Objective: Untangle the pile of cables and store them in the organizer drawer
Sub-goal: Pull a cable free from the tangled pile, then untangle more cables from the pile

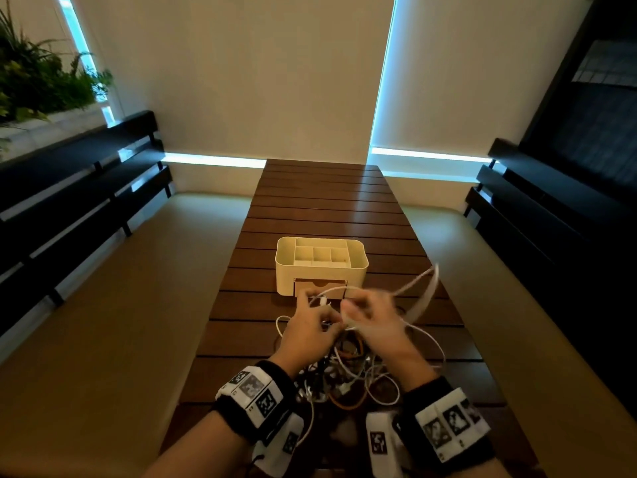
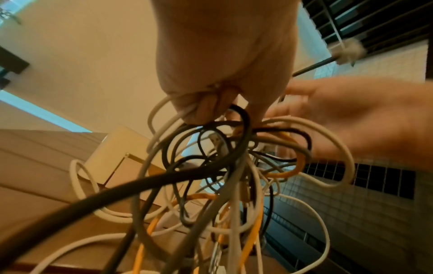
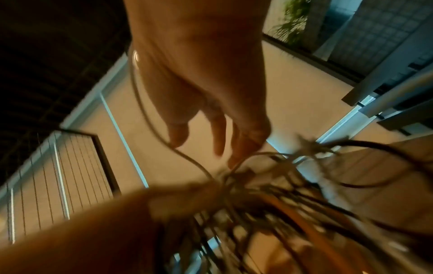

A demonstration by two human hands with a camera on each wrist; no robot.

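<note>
A tangle of white, black and orange cables [image 1: 348,374] lies on the wooden table, partly lifted. My left hand [image 1: 310,327] grips a bunch of strands at the top of the tangle [image 2: 222,166], fingers [image 2: 201,109] curled round them. My right hand [image 1: 374,320] is beside it, blurred. Its fingers [image 3: 243,146] are fairly straight and their tips touch strands. A thin white cable [image 3: 140,103] runs along its thumb side and loops out to the right [image 1: 425,291]. Just beyond the hands stands the cream organizer [image 1: 286,270], its front drawer [image 1: 303,286] slightly open.
The slatted table [image 1: 320,201] extends far beyond the organizer. Cushioned benches [image 1: 113,305] with dark slatted backs flank it on both sides. Wrist cameras with marker bands [image 1: 255,395] sit on both forearms.
</note>
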